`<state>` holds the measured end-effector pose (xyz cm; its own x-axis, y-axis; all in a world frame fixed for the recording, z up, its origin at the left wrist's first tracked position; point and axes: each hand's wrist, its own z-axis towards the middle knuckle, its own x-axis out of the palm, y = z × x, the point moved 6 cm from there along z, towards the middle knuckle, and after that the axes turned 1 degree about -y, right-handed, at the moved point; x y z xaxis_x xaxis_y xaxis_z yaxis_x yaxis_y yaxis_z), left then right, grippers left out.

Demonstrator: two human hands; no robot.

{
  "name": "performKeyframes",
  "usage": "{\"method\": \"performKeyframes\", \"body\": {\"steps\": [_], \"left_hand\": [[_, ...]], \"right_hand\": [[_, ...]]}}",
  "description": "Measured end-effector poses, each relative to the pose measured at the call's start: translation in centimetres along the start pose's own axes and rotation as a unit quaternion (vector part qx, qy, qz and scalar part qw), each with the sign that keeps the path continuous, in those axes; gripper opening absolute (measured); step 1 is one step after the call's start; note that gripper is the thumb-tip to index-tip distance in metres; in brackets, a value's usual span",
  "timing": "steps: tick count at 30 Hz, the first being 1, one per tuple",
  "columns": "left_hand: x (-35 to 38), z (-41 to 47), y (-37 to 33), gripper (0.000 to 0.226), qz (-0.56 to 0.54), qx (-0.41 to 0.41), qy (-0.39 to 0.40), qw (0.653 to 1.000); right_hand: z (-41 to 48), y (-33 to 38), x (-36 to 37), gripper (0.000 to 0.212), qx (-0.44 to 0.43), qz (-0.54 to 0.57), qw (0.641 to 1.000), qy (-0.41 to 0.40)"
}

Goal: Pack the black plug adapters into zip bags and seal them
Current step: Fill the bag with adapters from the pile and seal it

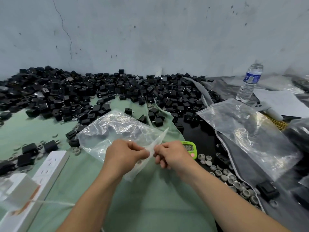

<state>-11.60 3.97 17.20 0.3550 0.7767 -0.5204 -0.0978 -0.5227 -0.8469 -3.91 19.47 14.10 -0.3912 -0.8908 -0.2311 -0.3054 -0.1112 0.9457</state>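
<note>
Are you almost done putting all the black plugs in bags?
Not nearly. Done: no sealed bag clearly shows. In hand: the left hand and right hand pinch one zip bag at its edge. Left: a big pile of black plug adapters along the wall, plus empty bags waiting on the right.

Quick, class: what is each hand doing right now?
Left hand: pinching the zip bag edge.
Right hand: pinching the same edge.

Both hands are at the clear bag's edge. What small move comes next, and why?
Probably pull the two lips apart to open the mouth. The left hand and right hand each pinch the near edge of the crinkled clear plastic zip bag, which looks empty, while the black plug adapters lie loose beyond it.
</note>
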Motion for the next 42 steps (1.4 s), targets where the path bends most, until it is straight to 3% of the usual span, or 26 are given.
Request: {"method": "performKeyframes", "body": {"steps": [2,3,6,9,10,12,13,14,17,19,22,24,26,28,31,34,36,38,42], "left_hand": [[-1.3,0.0,0.6,0.014,-0.129,-0.031,-0.071,0.989],[-2.8,-0.1,0.6,0.013,-0.143,-0.020,-0.149,0.978],[-8.2,-2.4,-2.1,0.015,-0.053,0.121,-0.404,0.905],[-9.4,-4.6,-4.6,0.012,0.044,0.267,-0.460,0.846],[-9.0,-5.0,-5.2,0.011,0.070,0.304,-0.456,0.834],[-8.0,-5.5,-5.9,0.009,0.113,0.372,-0.434,0.812],[-7.4,-5.7,-6.1,0.009,0.137,0.395,-0.422,0.804],[-6.7,-5.6,-6.2,0.010,0.160,0.410,-0.405,0.801],[-4.7,-4.4,-5.5,0.013,0.211,0.418,-0.338,0.816],[-3.4,-3.3,-4.7,0.014,0.237,0.399,-0.286,0.839],[-1.8,-1.5,-3.4,0.014,0.306,0.325,-0.204,0.871],[-1.1,-0.7,-2.4,0.014,0.343,0.256,-0.156,0.890],[-1.1,-0.4,-1.7,0.010,0.356,0.183,-0.127,0.908],[-1.9,-0.1,-2.3,0.033,0.334,0.140,-0.116,0.925],[-3.7,4.4,-5.7,0.048,0.129,0.136,-0.085,0.979],[-4.0,13.2,-10.5,0.065,0.046,0.144,-0.048,0.987],[-4.0,19.6,-12.3,0.072,0.012,0.121,-0.050,0.991],[-4.6,25.5,-12.1,0.080,0.043,0.103,-0.065,0.992],[-8.2,35.3,-8.1,0.095,0.229,0.044,-0.131,0.964]], "right_hand": [[0.0,-0.1,-0.4,0.029,0.008,-0.034,0.999,-0.007],[-0.1,-0.1,-0.4,0.027,0.009,-0.063,0.998,-0.006],[-1.0,0.5,0.5,0.025,-0.013,-0.113,0.994,0.004],[-1.4,2.1,0.6,0.017,-0.086,-0.145,0.985,-0.026],[-1.6,3.0,-0.1,0.005,-0.133,-0.230,0.962,-0.062],[-1.9,4.0,-1.7,0.048,-0.198,-0.465,0.857,-0.103],[-1.8,3.4,-2.6,0.067,-0.181,-0.541,0.817,-0.085],[-1.7,2.7,-3.8,0.078,-0.143,-0.581,0.799,-0.062],[-1.8,0.7,-6.3,0.087,-0.050,-0.562,0.825,-0.003],[-1.7,1.0,-7.9,0.076,-0.028,-0.546,0.837,-0.031],[-1.3,1.4,-10.8,0.043,0.002,-0.591,0.803,-0.071],[-1.6,0.7,-12.2,0.040,0.052,-0.617,0.783,-0.054],[-2.3,0.8,-13.0,0.066,0.064,-0.592,0.802,-0.049],[-1.9,3.0,-13.6,0.083,0.017,-0.540,0.838,-0.075],[2.5,7.1,-14.3,0.082,-0.044,-0.497,0.862,-0.095],[10.5,9.5,-13.8,0.078,-0.049,-0.417,0.905,-0.067],[16.3,10.0,-13.8,0.077,-0.048,-0.394,0.916,-0.058],[21.8,10.2,-14.0,0.075,-0.045,-0.377,0.924,-0.053],[31.2,10.2,-15.9,0.076,-0.036,-0.343,0.936,-0.065]]}}
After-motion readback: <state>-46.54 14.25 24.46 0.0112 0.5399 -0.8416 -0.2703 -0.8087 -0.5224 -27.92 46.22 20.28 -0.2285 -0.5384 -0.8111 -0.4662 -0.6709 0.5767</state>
